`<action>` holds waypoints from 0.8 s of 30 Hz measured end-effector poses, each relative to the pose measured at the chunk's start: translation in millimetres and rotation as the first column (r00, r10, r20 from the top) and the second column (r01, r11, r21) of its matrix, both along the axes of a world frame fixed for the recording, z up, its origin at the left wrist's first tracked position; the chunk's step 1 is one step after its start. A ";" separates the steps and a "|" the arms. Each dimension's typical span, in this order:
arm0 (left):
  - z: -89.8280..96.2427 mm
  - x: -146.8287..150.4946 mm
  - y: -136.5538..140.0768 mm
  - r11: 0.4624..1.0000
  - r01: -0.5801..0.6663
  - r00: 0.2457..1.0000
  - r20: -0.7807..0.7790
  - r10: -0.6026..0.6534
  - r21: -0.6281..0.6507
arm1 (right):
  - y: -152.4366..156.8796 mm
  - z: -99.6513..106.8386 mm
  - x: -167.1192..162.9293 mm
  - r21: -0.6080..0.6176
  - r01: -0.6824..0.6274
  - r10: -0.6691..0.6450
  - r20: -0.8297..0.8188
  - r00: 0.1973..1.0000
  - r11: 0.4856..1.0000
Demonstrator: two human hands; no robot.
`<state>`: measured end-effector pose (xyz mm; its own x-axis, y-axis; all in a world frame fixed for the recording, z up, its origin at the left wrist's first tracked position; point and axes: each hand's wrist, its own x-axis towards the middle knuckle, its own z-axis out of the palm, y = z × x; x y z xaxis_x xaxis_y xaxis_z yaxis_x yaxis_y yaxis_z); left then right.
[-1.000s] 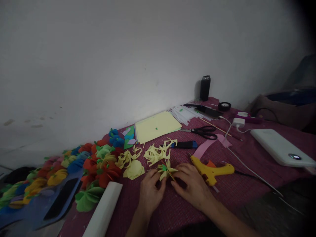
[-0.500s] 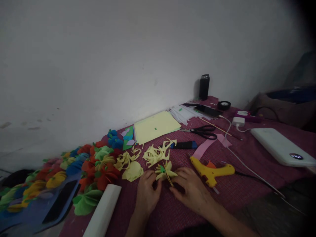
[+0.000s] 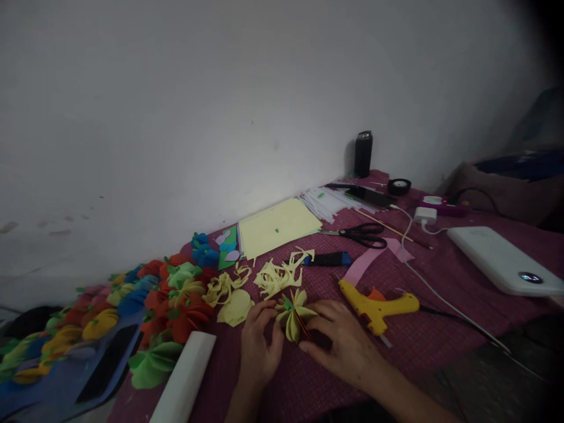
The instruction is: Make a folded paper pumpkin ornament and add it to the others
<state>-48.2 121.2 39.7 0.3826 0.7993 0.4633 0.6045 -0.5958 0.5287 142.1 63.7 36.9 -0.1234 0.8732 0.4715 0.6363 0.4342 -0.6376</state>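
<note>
A pale yellow paper flower [image 3: 291, 323] with many folded petals and a small green piece on top sits between my hands, low over the front of the table. From the left, my left hand [image 3: 259, 341] grips its petals with curled fingers. My right hand [image 3: 341, 338] has its fingers around the opposite side, where a reddish edge shows between two petals. Just beyond lie curly yellow paper offcuts [image 3: 277, 277] and a stack of yellow paper cut-outs [image 3: 235, 307]. A yellow glue gun [image 3: 379, 305] rests to the right of my right hand.
Many coloured paper flowers [image 3: 176, 294] fill the left side, beside a white roll [image 3: 187, 376]. Behind are yellow sheets [image 3: 279, 226], black-handled scissors [image 3: 363, 235], and a utility knife [image 3: 328, 259]. At right, a white power bank [image 3: 502, 261] and cables lie near a purple power strip [image 3: 445, 205].
The paper flower has opened from a flatter, spread form into a rounder one with more petals showing. My hands stay at its sides and have moved only slightly.
</note>
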 end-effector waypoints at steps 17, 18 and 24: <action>1.7 4.1 1.7 1.000 -0.024 0.988 0.152 0.024 -0.002 | 0.5 2.4 1.0 -0.027 -0.051 0.047 -0.127 0.991 0.998; 2.1 4.2 1.1 0.998 -0.054 0.988 0.145 0.052 0.013 | -0.3 2.7 0.9 -0.022 -0.073 0.070 -0.111 0.991 0.997; 1.4 0.4 -8.5 0.967 -0.254 0.959 0.127 0.252 0.004 | -5.4 2.2 0.4 -0.013 -0.146 0.145 -0.033 0.989 0.989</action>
